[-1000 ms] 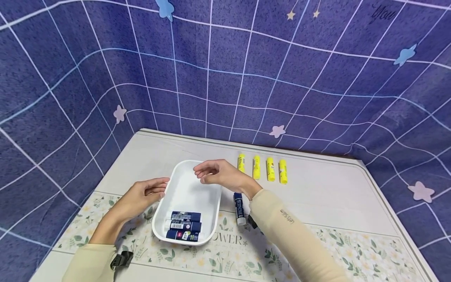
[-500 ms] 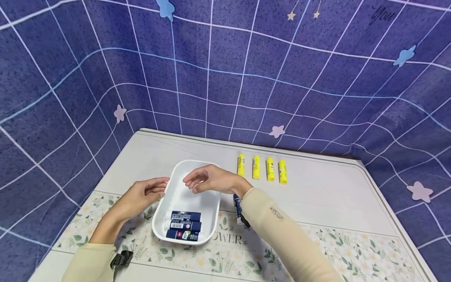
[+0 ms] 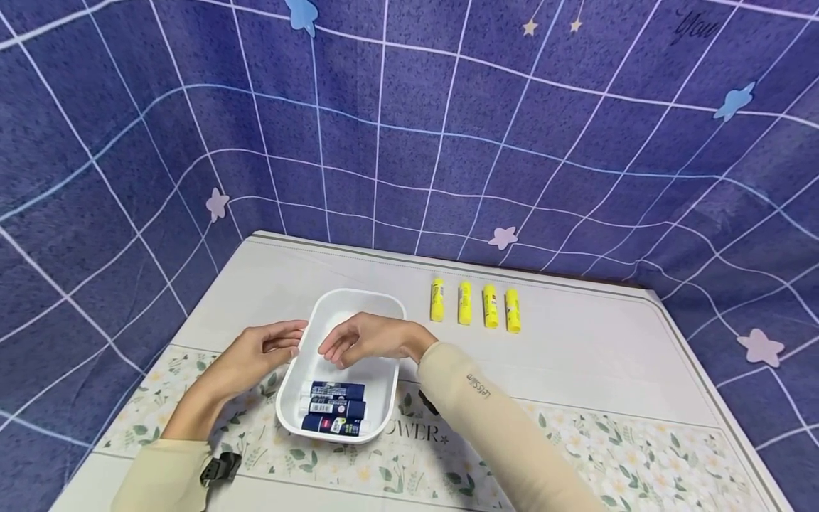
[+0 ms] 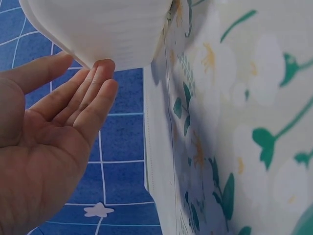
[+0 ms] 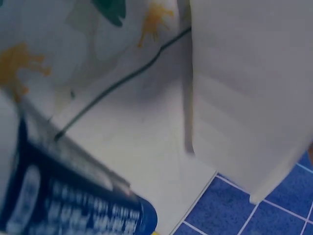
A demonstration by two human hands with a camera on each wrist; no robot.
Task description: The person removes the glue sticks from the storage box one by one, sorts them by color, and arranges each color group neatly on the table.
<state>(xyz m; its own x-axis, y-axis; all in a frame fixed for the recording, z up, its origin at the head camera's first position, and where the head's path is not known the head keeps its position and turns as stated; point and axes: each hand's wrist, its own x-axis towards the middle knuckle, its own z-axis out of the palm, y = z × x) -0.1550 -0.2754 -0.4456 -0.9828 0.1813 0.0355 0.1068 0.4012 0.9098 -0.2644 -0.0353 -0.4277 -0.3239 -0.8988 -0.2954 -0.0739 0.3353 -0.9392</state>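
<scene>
A white plastic tray [image 3: 374, 380] lies on the table, with three dark blue glue sticks [image 3: 335, 408] side by side at its near end. My left hand [image 3: 246, 363] touches the tray's left rim with its fingertips and thumb tip, the fingers fairly straight. Over the middle of the tray is my right hand [image 3: 374, 338], its fingers loosely bent and nothing seen between them. In the right wrist view, another dark blue glue stick [image 5: 73, 191] looms close at the lower left, outside the tray; in the head view the right forearm hides it.
Several yellow glue sticks [image 3: 465, 303] stand apart in a row on the table behind the right forearm. A floral strip [image 3: 640, 448] runs across the tabletop [image 3: 595, 341]. A purple gridded cloth [image 3: 409, 142] hangs behind and at both sides.
My right hand has moved left and nearer over the tray, and its sleeve now covers the loose blue glue stick. The left hand and the tray have stayed in place.
</scene>
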